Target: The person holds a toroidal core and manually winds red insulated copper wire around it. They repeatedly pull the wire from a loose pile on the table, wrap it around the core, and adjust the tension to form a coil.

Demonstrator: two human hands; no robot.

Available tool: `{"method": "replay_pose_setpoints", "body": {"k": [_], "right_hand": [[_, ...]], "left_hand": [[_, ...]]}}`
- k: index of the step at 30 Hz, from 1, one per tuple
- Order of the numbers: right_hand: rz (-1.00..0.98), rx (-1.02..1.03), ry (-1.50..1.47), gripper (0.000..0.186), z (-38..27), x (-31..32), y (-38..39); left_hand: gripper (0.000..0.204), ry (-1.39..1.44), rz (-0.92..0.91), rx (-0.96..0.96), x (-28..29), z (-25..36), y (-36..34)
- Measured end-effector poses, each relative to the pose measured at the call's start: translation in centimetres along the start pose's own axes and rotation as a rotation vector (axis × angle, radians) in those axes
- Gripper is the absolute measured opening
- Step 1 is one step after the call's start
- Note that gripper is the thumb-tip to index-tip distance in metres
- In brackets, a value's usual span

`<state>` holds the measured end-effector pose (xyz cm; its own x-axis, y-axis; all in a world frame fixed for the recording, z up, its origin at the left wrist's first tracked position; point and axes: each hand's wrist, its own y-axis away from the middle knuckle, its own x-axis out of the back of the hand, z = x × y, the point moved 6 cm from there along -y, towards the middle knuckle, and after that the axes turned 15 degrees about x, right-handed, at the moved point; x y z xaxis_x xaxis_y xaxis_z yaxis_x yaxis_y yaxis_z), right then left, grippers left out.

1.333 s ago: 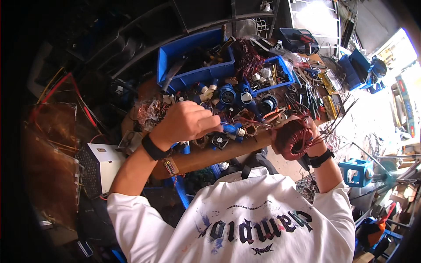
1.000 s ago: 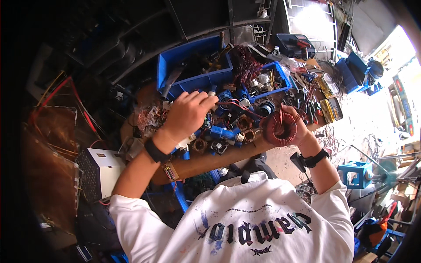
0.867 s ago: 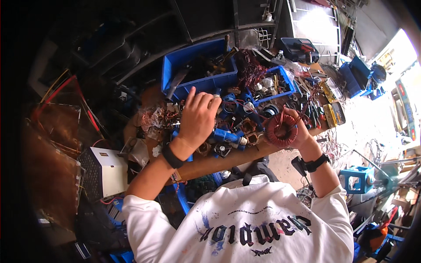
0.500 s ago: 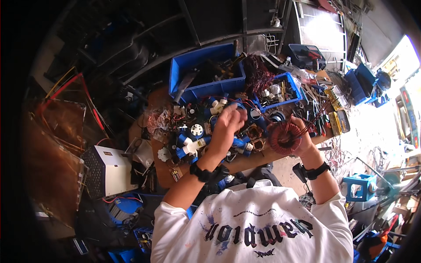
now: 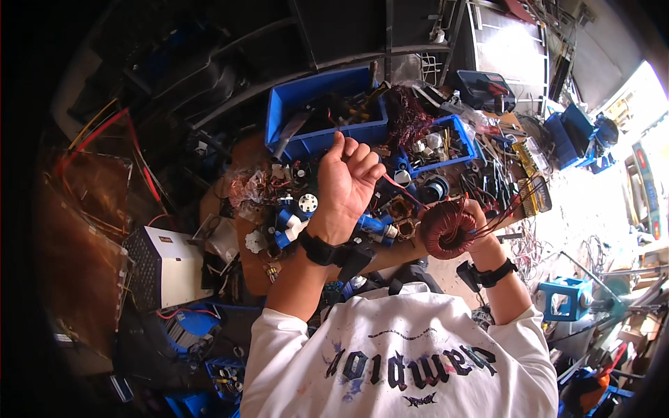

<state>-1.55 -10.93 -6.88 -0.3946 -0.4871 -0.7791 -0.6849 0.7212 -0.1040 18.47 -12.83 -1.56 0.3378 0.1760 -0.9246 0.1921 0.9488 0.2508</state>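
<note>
My right hand (image 5: 479, 221) grips a toroidal coil (image 5: 446, 230) wound with dark red wire, near the bench's front right edge. Loose wire ends stick out from it toward the right. Left of it my left hand (image 5: 348, 177) is raised over the bench, palm showing and fingers curled. A red wire (image 5: 397, 182) runs from the coil to these fingers; the exact grip on it is hidden behind the hand. Below the left hand lie blue-and-white plug connectors (image 5: 376, 226) and a round white socket piece (image 5: 307, 203).
A big blue bin (image 5: 327, 143) with tools stands at the back of the wooden bench (image 5: 387, 261). A smaller blue tray (image 5: 456, 157) of parts sits beside a tangle of dark red wire (image 5: 408, 115). Pliers and other hand tools (image 5: 495, 167) crowd the right side. A white metal box (image 5: 171, 261) is at the left.
My left hand has moved up and a little left and turned its palm into view. The red wire between it and the coil now shows stretched. The coil has tilted slightly and shifted left.
</note>
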Motion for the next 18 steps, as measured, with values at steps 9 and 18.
{"method": "replay_pose_setpoints", "body": {"k": [9, 18], "right_hand": [[-0.123, -0.073, -0.200, 0.085, 0.7, -0.5, -0.5], [0.029, -0.143, -0.289, 0.081, 1.2, 1.0, -0.8]], "left_hand": [[0.042, -0.126, -0.339, -0.098, -2.4, 1.2, 1.2], [0.032, 0.100, -0.186, -0.042, -1.6, 1.7, 1.9]]}}
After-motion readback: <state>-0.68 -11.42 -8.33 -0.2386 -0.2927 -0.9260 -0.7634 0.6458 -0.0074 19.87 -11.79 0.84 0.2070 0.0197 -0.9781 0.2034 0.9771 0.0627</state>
